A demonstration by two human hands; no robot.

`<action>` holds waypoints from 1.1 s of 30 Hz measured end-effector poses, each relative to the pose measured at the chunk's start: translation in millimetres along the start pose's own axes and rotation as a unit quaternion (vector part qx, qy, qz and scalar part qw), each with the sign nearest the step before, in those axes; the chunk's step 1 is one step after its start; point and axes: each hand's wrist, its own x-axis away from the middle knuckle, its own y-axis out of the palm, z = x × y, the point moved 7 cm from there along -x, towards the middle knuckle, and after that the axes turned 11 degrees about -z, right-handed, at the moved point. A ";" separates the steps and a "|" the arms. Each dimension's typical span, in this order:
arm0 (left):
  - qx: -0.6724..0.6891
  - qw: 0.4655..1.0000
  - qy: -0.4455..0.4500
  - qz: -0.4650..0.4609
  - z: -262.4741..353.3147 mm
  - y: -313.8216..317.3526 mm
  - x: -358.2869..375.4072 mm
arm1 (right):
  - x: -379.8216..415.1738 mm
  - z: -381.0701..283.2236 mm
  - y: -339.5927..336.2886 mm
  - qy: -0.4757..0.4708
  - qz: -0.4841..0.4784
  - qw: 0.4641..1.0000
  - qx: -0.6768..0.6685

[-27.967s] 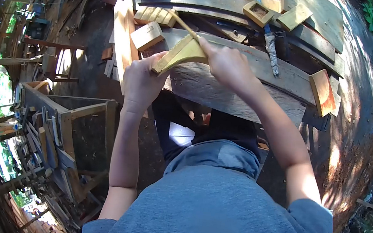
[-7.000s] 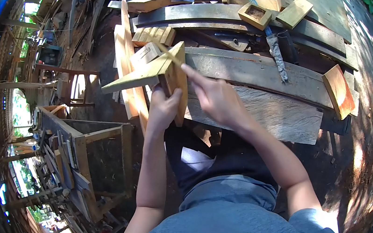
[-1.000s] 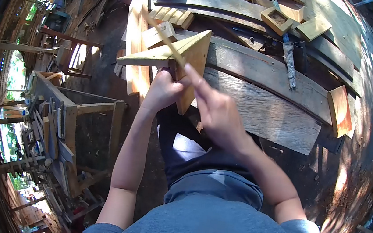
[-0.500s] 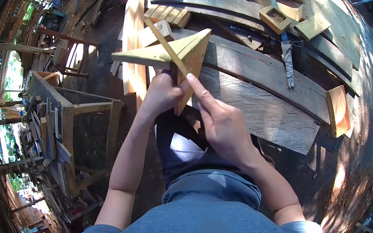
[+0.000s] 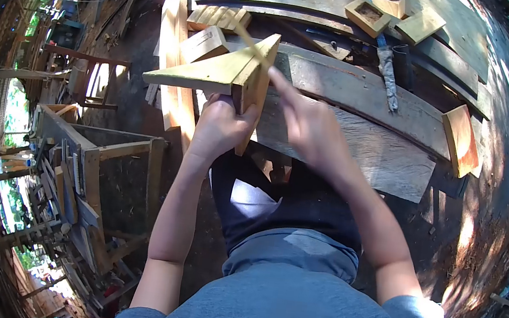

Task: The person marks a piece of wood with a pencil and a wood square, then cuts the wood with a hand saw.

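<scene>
My left hand (image 5: 224, 123) is closed around the lower part of an angled wooden piece (image 5: 214, 73), made of boards that meet at a corner near the hand. One board points left and another stands up to the right, with a pointed top. My right hand (image 5: 310, 124), blurred by motion, is closed on a thin wooden stick (image 5: 245, 34), its index finger stretched along it. The stick slants up and left across the top of the angled piece. Behind them lie a pale wood block (image 5: 204, 45) and a grooved block (image 5: 218, 18).
Long grey planks (image 5: 366, 93) form the bench top ahead. On it are a small wooden box (image 5: 368, 16), a flat block (image 5: 421, 25), a tool with a wrapped handle (image 5: 387, 77) and a reddish wood piece (image 5: 460, 141). A wooden frame (image 5: 91, 169) stands at the left.
My right hand has moved right and up, and the stick has shifted with it, away from my left hand. The angled piece has moved slightly left.
</scene>
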 end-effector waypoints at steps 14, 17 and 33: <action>-0.059 0.998 -0.010 -0.004 12.9 0.9 -1.5 | -35.1 21.5 3.7 0.031 -0.015 0.995 -0.092; -0.104 0.994 0.008 0.034 11.7 -2.1 0.8 | -7.5 -0.3 2.9 0.037 -0.031 0.993 -0.106; -0.094 0.992 0.060 -0.051 -4.4 2.4 4.7 | 4.3 -5.9 23.0 -0.005 0.033 0.987 -0.156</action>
